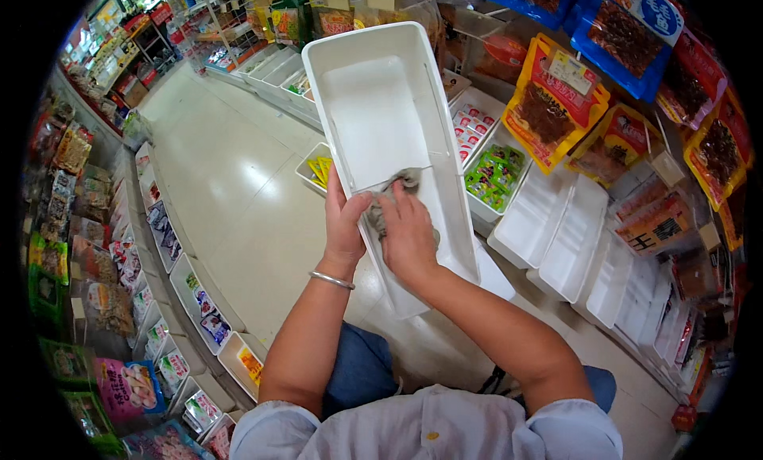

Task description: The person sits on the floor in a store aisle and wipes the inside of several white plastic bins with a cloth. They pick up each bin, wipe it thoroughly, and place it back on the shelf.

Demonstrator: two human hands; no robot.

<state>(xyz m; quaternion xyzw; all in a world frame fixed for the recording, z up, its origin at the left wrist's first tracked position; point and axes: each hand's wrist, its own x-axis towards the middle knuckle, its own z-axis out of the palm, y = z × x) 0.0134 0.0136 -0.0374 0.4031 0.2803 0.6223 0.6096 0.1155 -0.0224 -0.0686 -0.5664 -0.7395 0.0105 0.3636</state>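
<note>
A long white plastic bin [372, 114] is tilted up in front of me, its inside facing me. My left hand [346, 221] grips its left side wall, with the thumb over the rim. Inside the lower half of the bin, my right hand [410, 230] presses a crumpled grey cloth [410, 177] against the plastic. Part of the cloth shows beyond my fingertips and some lies between my two hands. A divider line crosses the bin near the cloth.
White bins [530, 221] line the right side, some holding green packets [495, 177]. Snack bags [557, 102] hang above them. More packet-filled bins [199, 302] stand on the left. A small bin of yellow packets [319, 169] is beyond my left hand, over the tiled floor [238, 174].
</note>
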